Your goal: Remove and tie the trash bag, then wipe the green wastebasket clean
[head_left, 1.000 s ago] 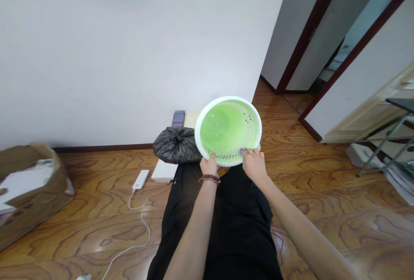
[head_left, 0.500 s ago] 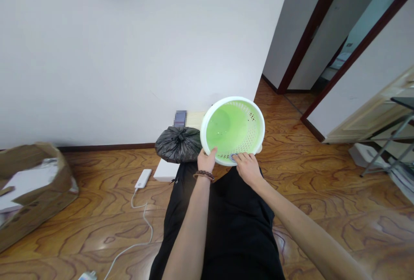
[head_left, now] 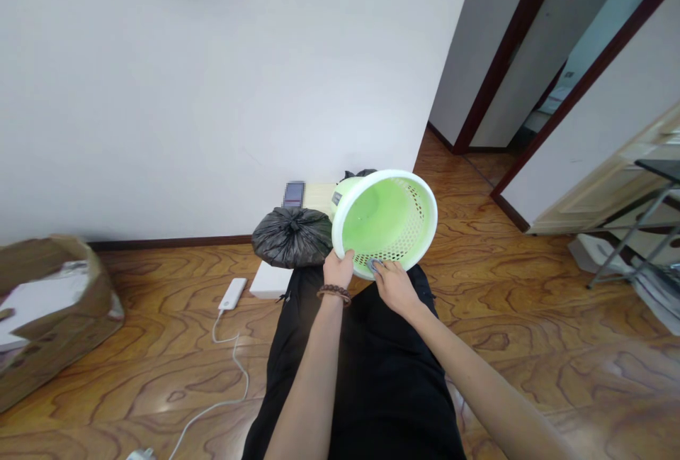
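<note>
A light green plastic wastebasket (head_left: 378,213) with a white rim and perforated sides is tipped so that its mouth faces me, just above my knees. My left hand (head_left: 338,268) grips the near-left part of the rim, thumb over the edge. In my right hand (head_left: 394,285) is a small bluish-grey wad (head_left: 375,264), perhaps a cloth; the fingers press it against the inner wall near the lower rim. A knotted black garbage bag (head_left: 292,237) lies left of the wastebasket. Another black bag (head_left: 360,174) partly shows behind it.
Against the wall lies a pixelated phone-like object (head_left: 294,195) on a pale surface. A white box (head_left: 270,281) and a white power strip (head_left: 232,294) with a cord are on the wooden floor. An open cardboard box (head_left: 74,318) stands left; a folding stool (head_left: 645,222) stands right.
The wastebasket has turned slightly and come a little lower, showing the second black bag behind it. My right hand has moved the wad left along the inner wall.
</note>
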A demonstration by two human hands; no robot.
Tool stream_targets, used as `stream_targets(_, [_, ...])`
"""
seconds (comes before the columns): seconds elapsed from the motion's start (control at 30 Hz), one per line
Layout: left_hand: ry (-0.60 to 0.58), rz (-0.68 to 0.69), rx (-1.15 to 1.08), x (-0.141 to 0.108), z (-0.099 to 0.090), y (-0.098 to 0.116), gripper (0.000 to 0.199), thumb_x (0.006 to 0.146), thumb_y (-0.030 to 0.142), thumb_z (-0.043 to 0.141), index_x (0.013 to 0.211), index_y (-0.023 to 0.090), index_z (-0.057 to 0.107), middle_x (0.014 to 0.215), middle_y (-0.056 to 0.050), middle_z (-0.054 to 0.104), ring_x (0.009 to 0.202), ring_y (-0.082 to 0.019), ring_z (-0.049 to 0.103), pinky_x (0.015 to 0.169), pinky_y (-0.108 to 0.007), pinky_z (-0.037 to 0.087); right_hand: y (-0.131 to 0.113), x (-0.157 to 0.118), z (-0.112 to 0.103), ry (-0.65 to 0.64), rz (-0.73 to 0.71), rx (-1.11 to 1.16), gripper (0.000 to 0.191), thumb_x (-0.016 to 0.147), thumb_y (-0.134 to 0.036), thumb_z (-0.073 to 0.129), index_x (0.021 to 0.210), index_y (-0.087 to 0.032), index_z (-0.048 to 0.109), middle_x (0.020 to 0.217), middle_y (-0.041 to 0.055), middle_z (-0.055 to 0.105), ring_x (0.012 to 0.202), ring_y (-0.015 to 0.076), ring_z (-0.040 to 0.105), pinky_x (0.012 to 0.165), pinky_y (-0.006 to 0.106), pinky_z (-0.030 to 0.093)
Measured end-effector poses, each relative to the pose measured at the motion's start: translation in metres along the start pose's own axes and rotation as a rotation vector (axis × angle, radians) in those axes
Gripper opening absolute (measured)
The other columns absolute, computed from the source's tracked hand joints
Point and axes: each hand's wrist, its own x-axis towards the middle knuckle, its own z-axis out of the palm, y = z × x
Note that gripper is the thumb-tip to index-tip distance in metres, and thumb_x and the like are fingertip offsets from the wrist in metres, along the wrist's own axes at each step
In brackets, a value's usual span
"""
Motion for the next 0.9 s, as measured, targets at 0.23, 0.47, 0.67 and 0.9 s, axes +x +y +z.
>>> stream_targets(0.23, [0.021, -0.035, -0.093, 0.0, 0.004, -0.007, 0.019, 0.065, 0.016, 0.064, 0.084, 0.012, 0.068, 0.077, -0.009, 0.069, 0.085, -0.023, 0.065, 0.076, -0.037, 0.051, 0.032, 0.004, -0.018, 0.076, 0.095, -0.191, 0.038, 0.089, -0.015, 0.032, 0.121, -0.018, 0.054, 0.112, 0.0125, 0.057, 0.105, 0.0244, 0.042, 0.087, 0.036, 0.026])
stream_targets(0.47, [0.081, -0.029, -0.105, 0.002, 0.011, -0.02, 0.018, 0.066, 0.018, 0.064, 0.083, 0.012, 0.068, 0.075, -0.009, 0.069, 0.083, -0.023, 0.065, 0.074, -0.035, 0.052, 0.003, 0.004, -0.014, 0.043, 0.024, -0.011, 0.038, 0.092, -0.022, 0.03, 0.123, -0.022, 0.053, 0.111, 0.0082, 0.058, 0.1, 0.022, 0.044, 0.082, 0.031, 0.029])
stream_targets(0.67, [0.05, -0.051, -0.139, 0.006, 0.007, -0.025, 0.025, 0.069, 0.021, 0.062, 0.091, 0.012, 0.067, 0.082, -0.01, 0.069, 0.077, -0.021, 0.066, 0.069, -0.034, 0.053, 0.017, 0.002, -0.023, 0.072, 0.015, -0.122, 0.039, 0.09, -0.019, 0.031, 0.123, -0.02, 0.053, 0.113, 0.0102, 0.057, 0.102, 0.0238, 0.042, 0.086, 0.035, 0.027])
stream_targets(0.9, [0.056, -0.111, -0.185, -0.001, 0.019, -0.019, 0.026, 0.068, 0.02, 0.063, 0.093, 0.013, 0.066, 0.083, -0.009, 0.069, 0.081, -0.021, 0.066, 0.071, -0.034, 0.053, 0.017, 0.003, -0.023, 0.088, 0.117, -0.104, 0.038, 0.09, -0.021, 0.032, 0.122, -0.022, 0.054, 0.116, 0.0097, 0.055, 0.102, 0.0238, 0.041, 0.083, 0.034, 0.028])
